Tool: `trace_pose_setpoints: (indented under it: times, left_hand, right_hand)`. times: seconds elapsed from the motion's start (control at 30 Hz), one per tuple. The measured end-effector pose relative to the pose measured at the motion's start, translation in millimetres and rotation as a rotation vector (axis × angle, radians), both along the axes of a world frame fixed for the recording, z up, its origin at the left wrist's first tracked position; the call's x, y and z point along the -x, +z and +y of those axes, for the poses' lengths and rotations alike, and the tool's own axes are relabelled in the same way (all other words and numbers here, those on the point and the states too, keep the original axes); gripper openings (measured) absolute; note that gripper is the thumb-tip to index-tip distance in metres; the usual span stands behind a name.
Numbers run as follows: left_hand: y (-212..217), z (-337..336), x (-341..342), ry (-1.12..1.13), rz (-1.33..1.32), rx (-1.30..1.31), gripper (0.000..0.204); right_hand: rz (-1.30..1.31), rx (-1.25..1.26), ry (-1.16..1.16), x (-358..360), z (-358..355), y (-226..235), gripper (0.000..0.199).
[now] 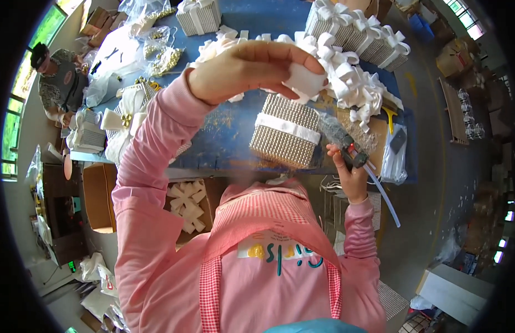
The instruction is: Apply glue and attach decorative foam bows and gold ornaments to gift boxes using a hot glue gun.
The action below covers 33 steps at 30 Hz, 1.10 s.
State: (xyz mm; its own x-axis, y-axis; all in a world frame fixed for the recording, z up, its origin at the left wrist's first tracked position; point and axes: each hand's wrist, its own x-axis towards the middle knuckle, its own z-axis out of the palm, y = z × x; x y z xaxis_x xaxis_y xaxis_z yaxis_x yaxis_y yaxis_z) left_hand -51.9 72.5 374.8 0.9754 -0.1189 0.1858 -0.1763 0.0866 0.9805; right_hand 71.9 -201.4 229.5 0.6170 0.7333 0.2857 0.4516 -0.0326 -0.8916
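My left hand (257, 69) is raised over the table with its fingers closed around a white ribbon piece (305, 83); the palm hides part of that piece. Below it sits a silvery beaded box (285, 147) with a white ribbon band (288, 129) across its top. At the box's right, my right hand (351, 176) grips a glue gun (354, 155), its nozzle end close to the box's upper right corner. A translucent glue stick (385, 197) pokes out of the gun's back end.
White ribbon bows (351, 83) lie heaped behind the box. Finished bow-topped boxes (374, 44) stand at the far right. A yellow tool (389, 117) and a plastic-wrapped pack (395, 152) lie at the right edge. Another person (60, 83) stands at left; a carton of bows (188, 205) sits below.
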Motion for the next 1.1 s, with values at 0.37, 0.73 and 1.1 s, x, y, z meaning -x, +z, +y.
trace_pose_setpoints:
  times: [0.37,0.73,1.1]
  left_hand:
    - [2,-14,-11,0.304,-0.290,-0.529,0.029]
    - [14,-1,-23,0.798,-0.804,-1.047,0.011]
    - [21,1,-21,0.431,0.139,-0.206,0.033]
  right_hand:
    - [0.102,-0.125,0.038,18,-8,55,0.019]
    - [-0.171,-0.260,0.022,33,23,100,0.035]
    - [-0.265,-0.253,-0.010,26,43,101,0.030]
